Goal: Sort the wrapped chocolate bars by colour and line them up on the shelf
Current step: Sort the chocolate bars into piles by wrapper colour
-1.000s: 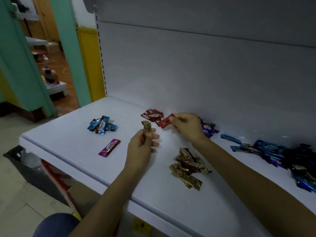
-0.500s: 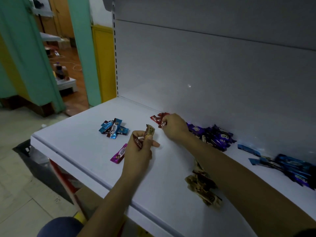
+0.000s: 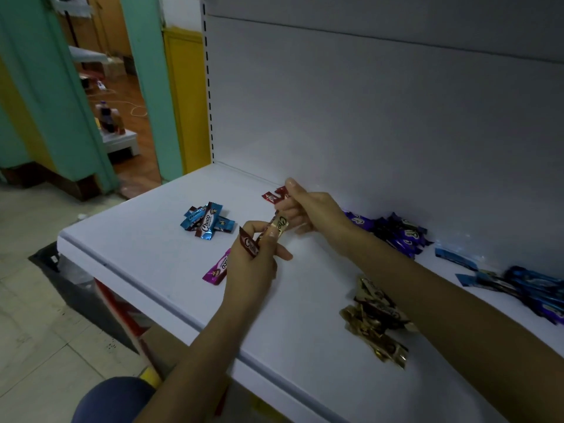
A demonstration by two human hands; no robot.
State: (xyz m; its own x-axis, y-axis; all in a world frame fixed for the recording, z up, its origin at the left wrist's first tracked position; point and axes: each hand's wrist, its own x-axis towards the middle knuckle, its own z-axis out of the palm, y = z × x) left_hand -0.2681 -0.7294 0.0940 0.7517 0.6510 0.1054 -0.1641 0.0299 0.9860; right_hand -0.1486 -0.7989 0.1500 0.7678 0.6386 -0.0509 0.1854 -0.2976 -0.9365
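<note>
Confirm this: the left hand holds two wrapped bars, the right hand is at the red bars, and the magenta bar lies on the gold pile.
Wrong on one point. In the head view the magenta foil-wrapped bar lies alone on the white metal shelf near the left hand, apart from the pile of gold-wrapped bars. The rest stands.

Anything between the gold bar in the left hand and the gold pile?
Nothing visible. Bare shelf lies between the left hand, holding the gold bar, and the gold pile; the right forearm passes along the pile's far side.
</note>
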